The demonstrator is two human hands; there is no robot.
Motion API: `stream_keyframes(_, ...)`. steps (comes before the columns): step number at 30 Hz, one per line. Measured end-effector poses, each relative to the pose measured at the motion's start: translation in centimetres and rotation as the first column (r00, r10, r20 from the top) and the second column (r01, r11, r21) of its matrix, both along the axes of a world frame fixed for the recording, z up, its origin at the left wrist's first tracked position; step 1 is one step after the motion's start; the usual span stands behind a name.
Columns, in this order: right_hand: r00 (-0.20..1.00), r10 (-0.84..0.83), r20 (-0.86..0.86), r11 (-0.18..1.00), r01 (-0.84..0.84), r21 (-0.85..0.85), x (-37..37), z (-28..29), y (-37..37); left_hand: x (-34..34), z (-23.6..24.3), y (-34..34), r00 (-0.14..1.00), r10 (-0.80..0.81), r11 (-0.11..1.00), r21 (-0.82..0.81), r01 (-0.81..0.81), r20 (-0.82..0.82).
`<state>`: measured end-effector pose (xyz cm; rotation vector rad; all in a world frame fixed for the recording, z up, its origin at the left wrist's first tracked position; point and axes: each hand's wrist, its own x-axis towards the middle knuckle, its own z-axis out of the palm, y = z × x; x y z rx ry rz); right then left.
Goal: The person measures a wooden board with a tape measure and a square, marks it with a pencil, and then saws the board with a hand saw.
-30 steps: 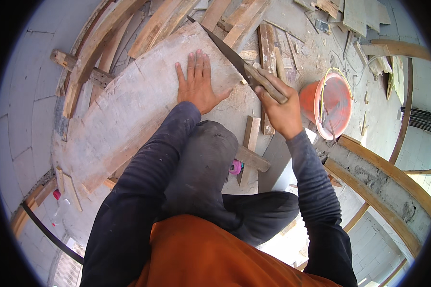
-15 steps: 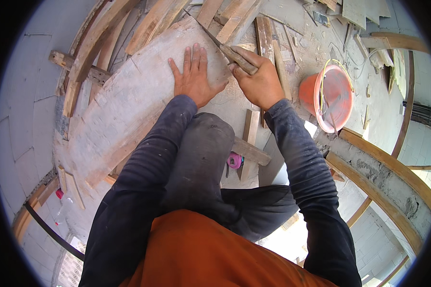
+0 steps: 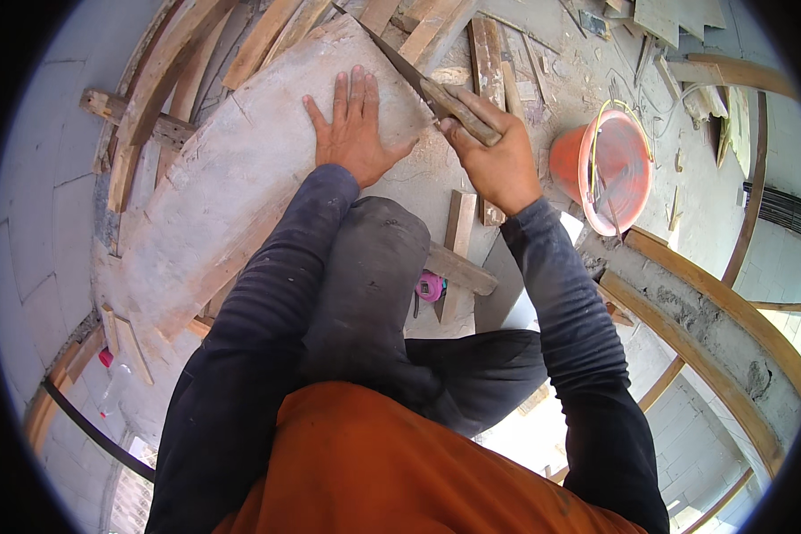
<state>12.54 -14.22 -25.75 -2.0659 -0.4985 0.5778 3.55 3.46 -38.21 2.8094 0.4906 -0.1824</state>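
- Left hand (image 3: pixel 354 133): laid flat, palm down, on the large pale grey plywood board (image 3: pixel 240 187) with a curved edge. The four fingers are extended and held close together; the thumb is spread out to the side, toward the right hand.
- Right hand (image 3: pixel 498 160): fingers wrapped in a full fist around the worn wooden handle (image 3: pixel 458 109) of a hand saw. The fingers are pressed together, with no gap visible between them and the handle.
- Hand saw blade (image 3: pixel 393 55): a narrow dark metal blade running up and away from the right-hand fingers. It crosses the far corner of the board just beyond the left fingertips. Whether the teeth sit in a cut cannot be told.
- Board position: under the left fingers, extending down and to the left of them, resting on rough timber battens (image 3: pixel 165 84).
- Round orange plastic bucket (image 3: pixel 603 169): to the right of the right-hand fingers, apart from them, on the concrete floor.
- Small pink object (image 3: pixel 430 287): below both hands, beside the person's dark-trousered knee; its kind cannot be told.
- Loose wooden offcuts (image 3: pixel 487 49): lying just beyond the right-hand fingers.
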Motion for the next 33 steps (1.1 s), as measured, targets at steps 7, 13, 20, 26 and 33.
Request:
stream_keyframes(7, 0.967, -0.158, -0.199, 0.987, 0.16, -0.01, -4.2, 5.7, -5.9, 0.0, -1.0, 0.1, 0.997, -0.008, 0.999, 0.033, 0.006, 0.072)
stream_keyframes(13, 0.995, -0.051, -0.089, 0.999, 0.05, -0.018, -0.6, 0.4, -1.0, 0.2, -0.4, 0.5, 1.0, -0.025, 0.999, 0.033, 0.025, 0.007)
stream_keyframes(20, 0.983, -0.107, -0.147, 0.994, 0.109, 0.006, -4.3, 2.9, -8.0, -0.1, -1.2, -0.1, 0.996, -0.022, 0.999, 0.039, 0.019, 0.081)
stream_keyframes(26, 0.995, -0.047, -0.092, 0.999, 0.046, -0.006, -0.3, -0.8, -1.1, -0.3, -0.9, 0.2, 0.998, -0.047, 0.999, 0.007, 0.047, 0.048)
stream_keyframes(33, 0.988, -0.124, -0.088, 0.992, 0.122, -0.028, -3.7, 1.8, -8.2, -0.2, -1.4, 0.0, 0.997, -0.037, 0.999, 0.041, 0.035, 0.06)
